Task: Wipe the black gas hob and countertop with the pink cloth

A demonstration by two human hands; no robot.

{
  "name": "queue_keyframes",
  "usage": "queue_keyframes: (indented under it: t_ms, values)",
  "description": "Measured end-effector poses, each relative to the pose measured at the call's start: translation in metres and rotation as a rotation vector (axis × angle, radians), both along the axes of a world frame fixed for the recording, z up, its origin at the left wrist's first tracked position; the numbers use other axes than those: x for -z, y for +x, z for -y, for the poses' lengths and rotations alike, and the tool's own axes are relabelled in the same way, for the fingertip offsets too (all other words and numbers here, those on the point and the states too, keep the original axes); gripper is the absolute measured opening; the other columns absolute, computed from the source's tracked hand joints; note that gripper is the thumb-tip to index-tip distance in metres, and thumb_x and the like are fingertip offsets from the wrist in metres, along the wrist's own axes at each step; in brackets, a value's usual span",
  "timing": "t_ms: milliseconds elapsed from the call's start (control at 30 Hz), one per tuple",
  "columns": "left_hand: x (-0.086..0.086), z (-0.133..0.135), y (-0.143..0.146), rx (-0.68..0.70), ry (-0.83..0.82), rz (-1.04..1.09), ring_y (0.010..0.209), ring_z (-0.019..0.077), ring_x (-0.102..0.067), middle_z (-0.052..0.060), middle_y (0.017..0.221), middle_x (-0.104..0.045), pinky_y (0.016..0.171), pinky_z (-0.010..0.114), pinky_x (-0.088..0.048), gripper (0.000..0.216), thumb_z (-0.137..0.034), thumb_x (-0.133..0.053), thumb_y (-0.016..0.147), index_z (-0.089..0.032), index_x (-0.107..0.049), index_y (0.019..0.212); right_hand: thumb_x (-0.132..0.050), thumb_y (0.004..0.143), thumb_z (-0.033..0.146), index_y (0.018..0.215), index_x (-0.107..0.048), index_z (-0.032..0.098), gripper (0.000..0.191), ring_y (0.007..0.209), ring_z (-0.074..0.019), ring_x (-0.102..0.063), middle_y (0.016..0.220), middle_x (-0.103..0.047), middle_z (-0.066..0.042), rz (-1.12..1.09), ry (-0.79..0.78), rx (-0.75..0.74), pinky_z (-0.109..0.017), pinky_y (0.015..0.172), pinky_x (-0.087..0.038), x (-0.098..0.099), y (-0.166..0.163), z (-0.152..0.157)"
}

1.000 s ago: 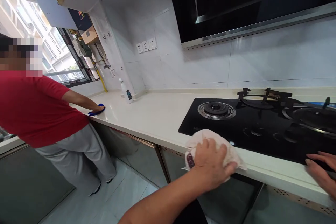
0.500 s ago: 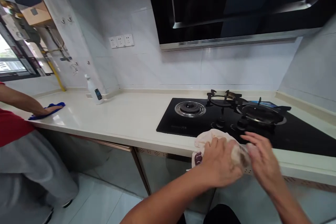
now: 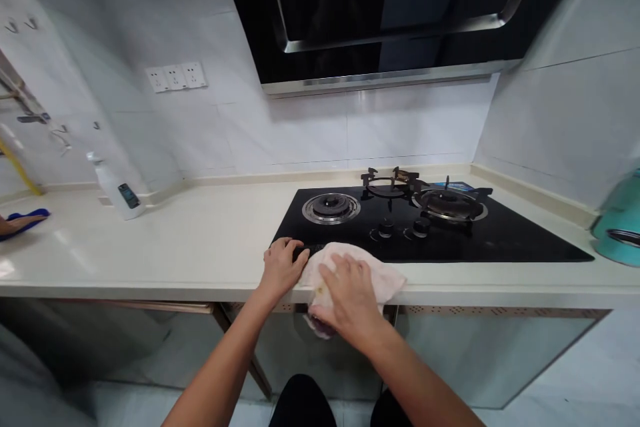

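A pale pink cloth (image 3: 377, 271) lies over the front edge of the cream countertop (image 3: 200, 247), at the near left corner of the black gas hob (image 3: 500, 237). My right hand (image 3: 347, 297) presses down on the cloth with its fingers curled over it. My left hand (image 3: 281, 265) rests beside it on the counter edge, fingers spread, its fingertips touching the hob's corner and the cloth's left side.
The hob carries two burners (image 3: 331, 207) and a loose pan support (image 3: 387, 184). A white spray bottle (image 3: 119, 188) stands at the back left. Another person's hand on a blue cloth (image 3: 25, 219) shows at the far left. A teal appliance (image 3: 620, 220) sits at the right.
The view swung right, so the other person is nearly out of frame. My right hand took over the cloth, and my left hand left it for the counter edge beside it.
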State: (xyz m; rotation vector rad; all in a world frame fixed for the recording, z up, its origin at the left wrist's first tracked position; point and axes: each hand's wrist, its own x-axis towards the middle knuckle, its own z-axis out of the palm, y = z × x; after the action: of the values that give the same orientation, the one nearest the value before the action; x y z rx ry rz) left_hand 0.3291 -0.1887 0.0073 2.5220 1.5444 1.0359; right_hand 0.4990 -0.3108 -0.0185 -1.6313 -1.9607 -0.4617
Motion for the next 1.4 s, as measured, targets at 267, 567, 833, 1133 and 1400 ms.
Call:
queue_keyframes:
  t_ms: [267,567,833,1133,1400]
  values:
    - [0.005,-0.006,-0.006,0.065,-0.032,-0.095,0.136,0.0291,-0.056,0.011,0.139,-0.067,0.114,0.053,-0.04,0.038,-0.046,-0.046,0.101,-0.024,-0.071,0.121,-0.09,0.072,0.052,0.143,-0.056,0.03,0.082,0.142,-0.0388,-0.045,0.153,-0.054,-0.014,-0.021,0.092,-0.132,-0.056,0.111,-0.039,0.023,0.038,0.007]
    - [0.001,-0.001,-0.006,0.061,-0.03,-0.153,0.138,0.032,-0.055,0.012,0.144,-0.064,0.113,0.054,-0.04,0.049,-0.057,-0.041,0.1,-0.025,-0.069,0.124,-0.076,0.084,0.059,0.136,-0.061,0.027,0.063,0.139,-0.038,-0.049,0.147,-0.059,-0.016,0.008,0.164,0.13,-0.057,0.108,-0.04,0.045,0.223,0.083]
    - [0.003,-0.009,-0.006,0.051,-0.072,-0.115,0.14,0.0341,-0.053,0.014,0.144,-0.063,0.115,0.058,-0.037,0.051,-0.06,-0.045,0.096,-0.024,-0.07,0.121,-0.057,0.083,0.025,0.126,-0.062,0.029,0.043,0.125,-0.0254,-0.06,0.133,-0.064,-0.006,-0.357,0.057,0.164,-0.044,0.106,-0.047,0.022,0.29,0.12]
    - [0.006,-0.011,-0.006,0.041,-0.016,-0.117,0.135,0.0329,-0.057,0.013,0.141,-0.066,0.111,0.056,-0.042,0.046,-0.057,-0.047,0.096,-0.025,-0.071,0.119,-0.05,0.086,0.048,0.137,-0.059,0.022,0.058,0.133,-0.0314,-0.051,0.14,-0.058,-0.013,-0.37,0.044,0.702,-0.046,0.112,-0.04,-0.044,0.352,0.06]
    - [0.006,-0.009,-0.004,0.027,0.023,-0.104,0.132,0.0348,-0.059,0.011,0.137,-0.068,0.109,0.055,-0.045,0.046,-0.058,-0.049,0.094,-0.026,-0.072,0.116,-0.038,0.093,0.069,0.135,-0.066,0.026,0.066,0.13,-0.0422,-0.051,0.146,-0.058,-0.017,-0.277,-0.273,0.791,-0.068,0.104,-0.038,-0.034,0.366,0.019]
